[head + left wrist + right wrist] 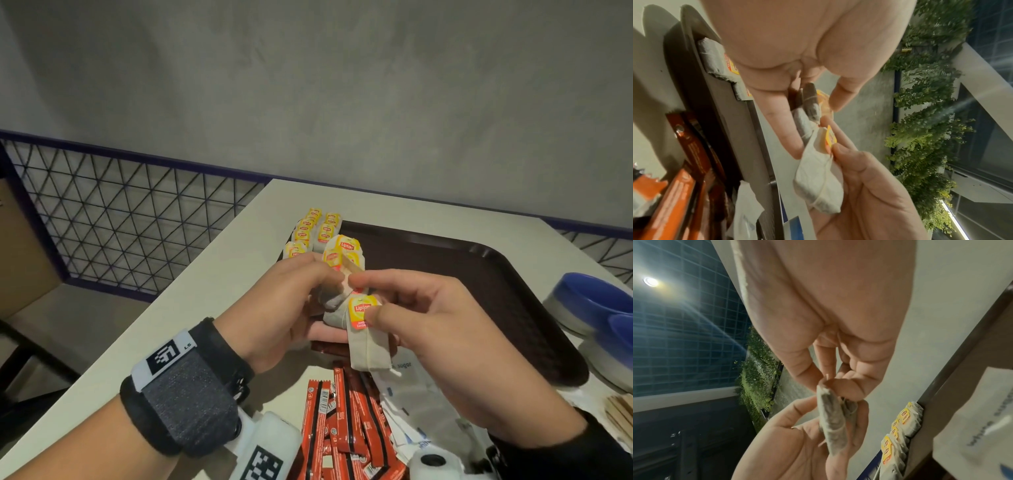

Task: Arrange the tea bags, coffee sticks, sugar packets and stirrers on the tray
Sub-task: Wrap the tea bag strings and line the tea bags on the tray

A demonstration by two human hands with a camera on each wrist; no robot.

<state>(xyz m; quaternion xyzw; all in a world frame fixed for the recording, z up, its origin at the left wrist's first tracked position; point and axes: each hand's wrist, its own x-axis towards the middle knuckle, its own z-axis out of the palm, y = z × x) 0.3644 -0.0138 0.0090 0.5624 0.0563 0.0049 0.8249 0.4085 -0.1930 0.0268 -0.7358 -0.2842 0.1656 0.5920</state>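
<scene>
Over the near left part of the dark brown tray point(486, 274), my left hand point(291, 301) holds a small bunch of tea bags point(334, 296) between thumb and fingers, their yellow tags sticking up. My right hand point(421, 318) pinches one tea bag point(368, 349) by its tagged top, and the bag hangs down beside the bunch. The left wrist view shows that bag point(818, 178) in the right fingers and the bunch point(809, 104) in the left fingers. Several tea bags point(315, 229) lie in two rows on the tray's far left corner.
Red coffee sticks point(342, 428) and white sugar packets point(411, 407) lie heaped on the white table in front of the tray. Wooden stirrers point(620, 411) sit at the right edge. Blue-and-white bowls point(589, 301) stand to the right of the tray. A wire fence borders the table's left side.
</scene>
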